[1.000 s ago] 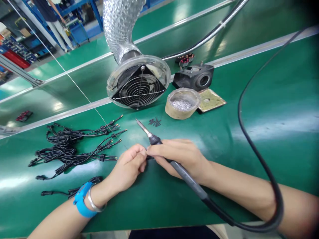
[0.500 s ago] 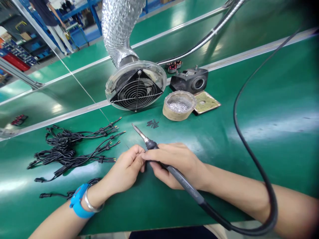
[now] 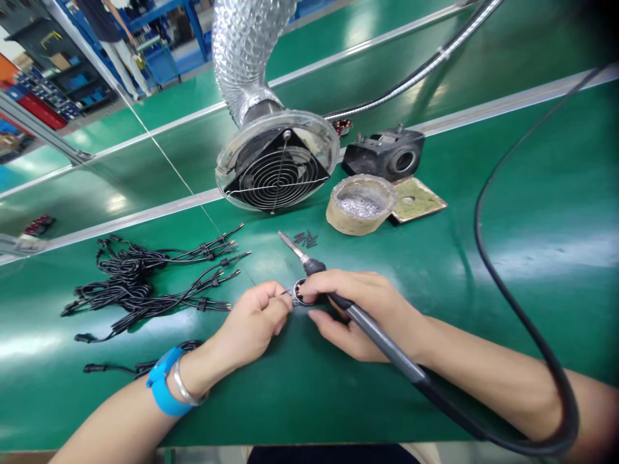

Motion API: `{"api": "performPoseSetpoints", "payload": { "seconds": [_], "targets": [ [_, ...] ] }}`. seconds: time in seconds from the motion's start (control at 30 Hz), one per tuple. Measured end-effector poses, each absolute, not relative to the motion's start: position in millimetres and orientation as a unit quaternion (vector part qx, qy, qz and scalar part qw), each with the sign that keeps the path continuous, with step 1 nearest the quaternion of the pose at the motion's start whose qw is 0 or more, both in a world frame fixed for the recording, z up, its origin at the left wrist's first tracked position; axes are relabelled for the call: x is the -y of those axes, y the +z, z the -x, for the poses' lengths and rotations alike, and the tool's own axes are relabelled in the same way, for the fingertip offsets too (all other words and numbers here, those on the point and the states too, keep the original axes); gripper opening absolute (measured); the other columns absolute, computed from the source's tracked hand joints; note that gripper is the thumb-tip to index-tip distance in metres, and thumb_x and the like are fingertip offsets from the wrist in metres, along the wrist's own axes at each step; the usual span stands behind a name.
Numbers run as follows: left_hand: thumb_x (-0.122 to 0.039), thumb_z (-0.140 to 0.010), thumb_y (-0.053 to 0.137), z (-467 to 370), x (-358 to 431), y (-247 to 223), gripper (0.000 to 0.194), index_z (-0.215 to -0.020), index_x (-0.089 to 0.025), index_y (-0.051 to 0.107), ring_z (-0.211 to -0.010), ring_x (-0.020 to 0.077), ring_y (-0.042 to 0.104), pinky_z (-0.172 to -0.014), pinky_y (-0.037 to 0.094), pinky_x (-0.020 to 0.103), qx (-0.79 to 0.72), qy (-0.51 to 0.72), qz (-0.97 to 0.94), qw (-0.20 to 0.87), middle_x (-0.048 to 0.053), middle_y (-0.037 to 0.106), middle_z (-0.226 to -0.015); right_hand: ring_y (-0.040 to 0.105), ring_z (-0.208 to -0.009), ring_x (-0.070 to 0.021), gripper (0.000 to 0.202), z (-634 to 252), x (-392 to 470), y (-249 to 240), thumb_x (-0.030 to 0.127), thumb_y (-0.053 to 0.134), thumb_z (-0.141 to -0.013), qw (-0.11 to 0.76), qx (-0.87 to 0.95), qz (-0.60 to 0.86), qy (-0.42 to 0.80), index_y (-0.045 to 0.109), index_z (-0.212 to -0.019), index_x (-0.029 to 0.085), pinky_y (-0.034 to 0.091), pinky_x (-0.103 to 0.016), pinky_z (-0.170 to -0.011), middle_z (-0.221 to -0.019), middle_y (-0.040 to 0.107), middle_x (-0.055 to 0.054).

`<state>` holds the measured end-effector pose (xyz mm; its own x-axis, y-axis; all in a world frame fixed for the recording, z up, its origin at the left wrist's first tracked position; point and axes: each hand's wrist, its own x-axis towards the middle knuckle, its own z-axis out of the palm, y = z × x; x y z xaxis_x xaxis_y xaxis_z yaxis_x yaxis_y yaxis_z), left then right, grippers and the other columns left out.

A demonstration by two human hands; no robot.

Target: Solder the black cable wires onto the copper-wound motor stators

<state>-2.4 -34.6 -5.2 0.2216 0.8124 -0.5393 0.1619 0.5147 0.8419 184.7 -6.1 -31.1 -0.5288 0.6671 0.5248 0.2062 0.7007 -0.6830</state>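
Observation:
My left hand [image 3: 258, 319] is closed in a pinch, a thin dark wire [image 3: 286, 292] poking out at its fingertips. My right hand [image 3: 372, 316] grips a soldering iron [image 3: 358, 316], its bare metal tip [image 3: 290, 243] aimed up and left, away from the wire. A small round ring-shaped part [image 3: 298, 292] sits at the right fingertips, right beside the left ones; most of it is covered by fingers. Under my left wrist lies a black cable [image 3: 116, 368] with a plug end. Several short black tube pieces [image 3: 305, 239] rest just beyond the iron's tip.
Bundles of black cables [image 3: 140, 277] lie at left. A fume extractor [image 3: 278, 171] with a foil duct hangs over the bench. Behind the iron are a bowl of solder bits [image 3: 360, 216], a yellow sponge tray [image 3: 418, 198] and an iron stand [image 3: 387, 154]. The iron's cord [image 3: 507, 296] loops at right.
The right hand and iron have shifted slightly right, away from the left hand. The ring-shaped part and wire now show between the fingertips. The whole view has moved a little.

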Motion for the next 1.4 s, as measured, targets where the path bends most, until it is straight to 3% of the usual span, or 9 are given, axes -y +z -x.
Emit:
{"api": "performPoseSetpoints", "payload": {
  "seconds": [0.13,0.37,0.5,0.67,0.77,0.87,0.97,1.4],
  "targets": [
    [-0.041,-0.080,0.054,3,35,-7,0.027,-0.069,-0.019,0.044,-0.038,0.0032,0.020,-0.039,0.017,0.018,-0.578,0.249,-0.429,0.648,-0.012,0.035,-0.045,0.064,-0.070,-0.0091,0.032,-180,7,-37,0.004,0.051,-0.079,0.406,0.830,0.257,0.283,0.054,-0.104,0.024,0.051,-0.018,-0.067,-0.088,0.068,0.001],
    [-0.039,-0.083,0.051,4,33,-11,0.025,-0.070,-0.020,0.043,-0.039,0.0035,0.019,-0.040,0.017,0.018,-0.587,0.237,-0.436,0.640,-0.012,0.031,-0.046,0.059,-0.061,-0.0065,0.028,-177,7,-38,0.005,0.052,-0.080,0.415,0.793,0.312,0.320,0.055,-0.103,0.020,0.049,-0.015,-0.061,-0.077,0.062,0.003],
    [-0.038,-0.086,0.049,5,34,-14,0.025,-0.070,-0.020,0.042,-0.039,0.0038,0.020,-0.041,0.018,0.018,-0.591,0.238,-0.445,0.630,-0.012,0.030,-0.047,0.062,-0.066,-0.0079,0.029,-178,6,-35,0.005,0.055,-0.078,0.420,0.802,0.291,0.308,0.057,-0.104,0.019,0.051,-0.017,-0.065,-0.083,0.066,0.001],
    [-0.038,-0.088,0.048,3,36,-16,0.026,-0.070,-0.019,0.043,-0.043,0.0047,0.022,-0.042,0.020,0.017,-0.592,0.247,-0.457,0.616,-0.010,0.032,-0.050,0.068,-0.079,-0.0097,0.028,-188,5,-21,0.006,0.050,-0.088,0.444,0.810,0.276,0.264,0.059,-0.110,0.022,0.054,-0.019,-0.074,-0.095,0.072,-0.002],
    [-0.038,-0.090,0.048,2,36,-16,0.028,-0.070,-0.019,0.042,-0.044,0.0051,0.023,-0.042,0.020,0.018,-0.594,0.247,-0.467,0.607,-0.010,0.033,-0.051,0.065,-0.071,-0.0123,0.030,-202,4,-8,0.014,0.051,-0.092,0.428,0.823,0.286,0.241,0.059,-0.119,0.021,0.053,-0.023,-0.063,-0.088,0.069,-0.004],
    [-0.040,-0.091,0.047,2,37,-16,0.030,-0.070,-0.019,0.042,-0.045,0.0054,0.023,-0.043,0.021,0.018,-0.593,0.244,-0.475,0.603,-0.009,0.033,-0.052,0.054,-0.057,-0.0138,0.030,-214,6,3,0.017,0.050,-0.088,0.410,0.834,0.274,0.246,0.062,-0.116,0.020,0.043,-0.027,-0.051,-0.067,0.056,-0.001],
    [-0.041,-0.091,0.048,3,39,-17,0.030,-0.071,-0.019,0.043,-0.046,0.0055,0.024,-0.044,0.021,0.018,-0.597,0.239,-0.481,0.597,-0.009,0.034,-0.053,0.046,-0.050,-0.0130,0.028,-218,8,8,0.012,0.049,-0.080,0.415,0.832,0.241,0.278,0.062,-0.103,0.019,0.038,-0.028,-0.050,-0.059,0.048,0.002],
    [-0.042,-0.092,0.046,3,39,-15,0.030,-0.073,-0.019,0.044,-0.049,0.0071,0.027,-0.047,0.024,0.019,-0.601,0.228,-0.505,0.576,-0.008,0.035,-0.055,0.044,-0.048,-0.0130,0.031,-213,9,5,0.008,0.046,-0.074,0.422,0.821,0.219,0.317,0.057,-0.098,0.024,0.038,-0.028,-0.051,-0.059,0.047,0.003]
  ]
}}
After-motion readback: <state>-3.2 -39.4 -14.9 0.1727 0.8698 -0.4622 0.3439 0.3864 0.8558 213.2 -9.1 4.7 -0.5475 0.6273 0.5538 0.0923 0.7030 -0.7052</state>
